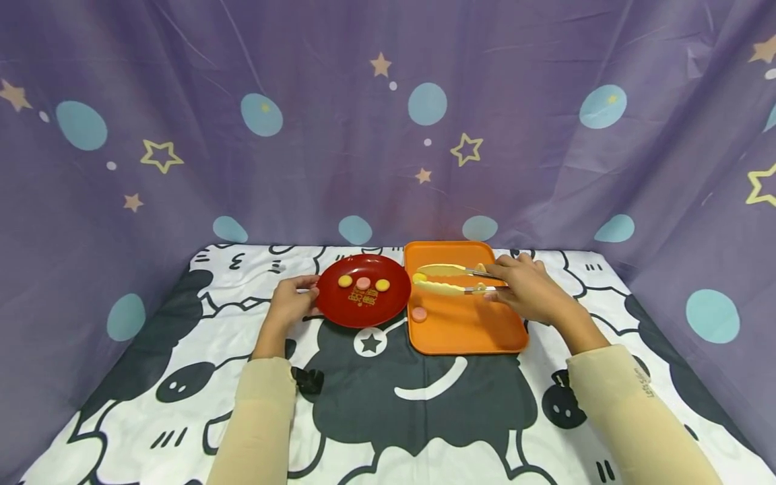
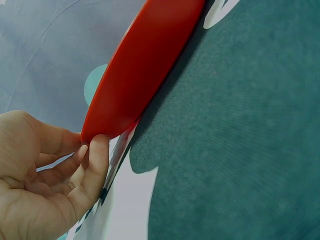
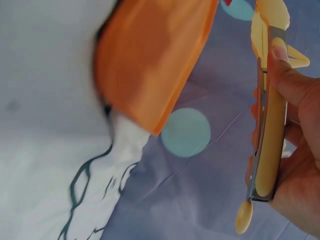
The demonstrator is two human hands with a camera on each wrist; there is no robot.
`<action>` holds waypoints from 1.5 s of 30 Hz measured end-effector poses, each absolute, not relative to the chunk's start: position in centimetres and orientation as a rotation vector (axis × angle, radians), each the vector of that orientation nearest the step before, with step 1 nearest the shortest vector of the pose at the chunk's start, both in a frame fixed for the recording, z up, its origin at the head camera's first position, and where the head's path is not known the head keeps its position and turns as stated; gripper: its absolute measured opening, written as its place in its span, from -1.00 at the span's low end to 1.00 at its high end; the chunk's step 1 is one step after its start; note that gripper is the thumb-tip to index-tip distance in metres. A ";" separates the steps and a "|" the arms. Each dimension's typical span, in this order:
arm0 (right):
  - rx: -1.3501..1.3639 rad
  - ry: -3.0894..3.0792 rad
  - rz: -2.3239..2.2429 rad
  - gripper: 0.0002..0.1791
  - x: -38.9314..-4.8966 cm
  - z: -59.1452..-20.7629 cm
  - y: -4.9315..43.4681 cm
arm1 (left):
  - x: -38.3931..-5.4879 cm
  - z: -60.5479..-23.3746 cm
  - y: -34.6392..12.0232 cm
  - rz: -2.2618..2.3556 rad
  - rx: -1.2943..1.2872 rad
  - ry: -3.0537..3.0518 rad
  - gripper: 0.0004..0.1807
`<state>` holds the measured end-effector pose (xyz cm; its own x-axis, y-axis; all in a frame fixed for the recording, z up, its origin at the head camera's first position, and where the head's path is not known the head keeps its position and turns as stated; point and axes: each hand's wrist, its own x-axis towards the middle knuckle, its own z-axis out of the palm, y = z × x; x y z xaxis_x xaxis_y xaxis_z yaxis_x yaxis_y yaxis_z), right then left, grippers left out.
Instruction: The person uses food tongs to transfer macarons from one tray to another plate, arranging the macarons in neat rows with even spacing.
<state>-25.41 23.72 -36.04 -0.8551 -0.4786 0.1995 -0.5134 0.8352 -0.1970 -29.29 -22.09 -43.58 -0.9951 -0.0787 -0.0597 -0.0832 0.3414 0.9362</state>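
Note:
My left hand (image 1: 291,303) pinches the left rim of a red plate (image 1: 339,313) between thumb and fingers; the left wrist view shows the same grip from below. Three small round pieces lie in a row on the plate: a yellow one (image 1: 345,281), a pink one (image 1: 363,283) and another yellow one (image 1: 382,285). My right hand (image 1: 529,286) grips yellow-tipped tongs (image 1: 445,270) over an orange tray (image 1: 463,330). The tong tips are spread apart, near a yellow piece (image 1: 419,277) on the tray. Closer to me on that tray lies a pink piece (image 1: 419,314).
The plate stands against the tray's left edge. A cartoon-print cloth (image 1: 351,431) covers the table. Behind it hangs a purple curtain (image 1: 339,168) with stars and dots. A black object (image 1: 308,380) shows at the left sleeve's cuff.

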 end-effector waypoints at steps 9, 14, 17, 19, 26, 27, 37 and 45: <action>0.855 -2.832 0.342 -0.39 -26.2 -35.0 20.2 | -29.3 -43.6 -22.1 1.778 -0.169 2.574 -0.59; 0.902 -2.807 0.340 -0.41 -26.5 -34.6 18.3 | -29.2 -43.4 -22.1 1.771 -0.174 2.574 -0.59; 0.919 -2.806 0.352 -0.43 -26.7 -34.6 17.2 | -29.1 -43.4 -22.1 1.779 -0.171 2.571 -0.59; 0.922 -2.815 0.353 -0.42 -26.9 -34.6 16.6 | -29.1 -43.4 -22.1 1.785 -0.166 2.568 -0.59; 0.942 -2.845 0.331 -0.37 -27.5 -34.8 14.5 | -29.3 -43.5 -22.1 1.792 -0.155 2.574 -0.60; 0.944 -2.849 0.325 -0.36 -27.6 -34.8 14.2 | -29.3 -43.5 -22.1 1.796 -0.151 2.573 -0.60; 0.951 -2.870 0.293 -0.44 -28.2 -35.8 12.1 | -29.3 -43.7 -22.3 1.818 -0.142 2.575 -0.61; 0.933 -2.890 0.266 -0.47 -28.8 -37.0 11.4 | -29.3 -43.6 -22.3 1.809 -0.148 2.575 -0.61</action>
